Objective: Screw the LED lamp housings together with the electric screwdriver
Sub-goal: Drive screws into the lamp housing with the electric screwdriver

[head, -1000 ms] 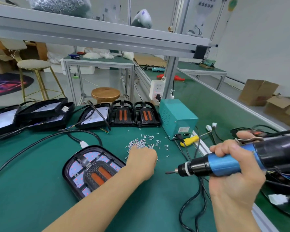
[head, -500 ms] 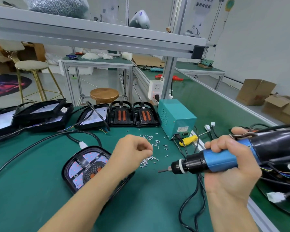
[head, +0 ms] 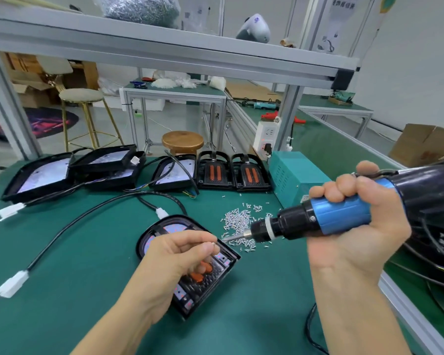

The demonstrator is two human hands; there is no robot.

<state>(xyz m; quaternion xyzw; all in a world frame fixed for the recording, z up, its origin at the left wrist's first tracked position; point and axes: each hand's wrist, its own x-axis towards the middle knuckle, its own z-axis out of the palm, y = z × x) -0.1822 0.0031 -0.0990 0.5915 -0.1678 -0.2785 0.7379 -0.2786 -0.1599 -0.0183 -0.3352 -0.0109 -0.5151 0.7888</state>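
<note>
Writing: a white sheet point(head: 342, 6) hung at 1 o'clock carries printed characters, too blurred to read; no brand legible on the tools.

Right hand point(head: 356, 213), fingers wrapped tight round the blue barrel of the electric screwdriver point(head: 338, 216); bit points toward 9 o'clock, its tip touching the left fingertips.

Left hand point(head: 180, 254) pinches a small screw point(head: 213, 243) between thumb and forefinger, other fingers curled, hovering over the lamp housing point(head: 190, 265) lying flat on the green table point(head: 62, 278) at centre. Hand hides the housing's middle.

Loose screw pile point(head: 241, 224) just beside the housing at 2 o'clock. Teal power box point(head: 292, 175) beyond it. Two finished housings point(head: 233, 172) with orange strips at 12 o'clock; open back shells point(head: 75, 172) at 10 o'clock. Black cable with white connector point(head: 13, 284) runs off to 8 o'clock. Wooden stool point(head: 182, 140) behind the table edge
</note>
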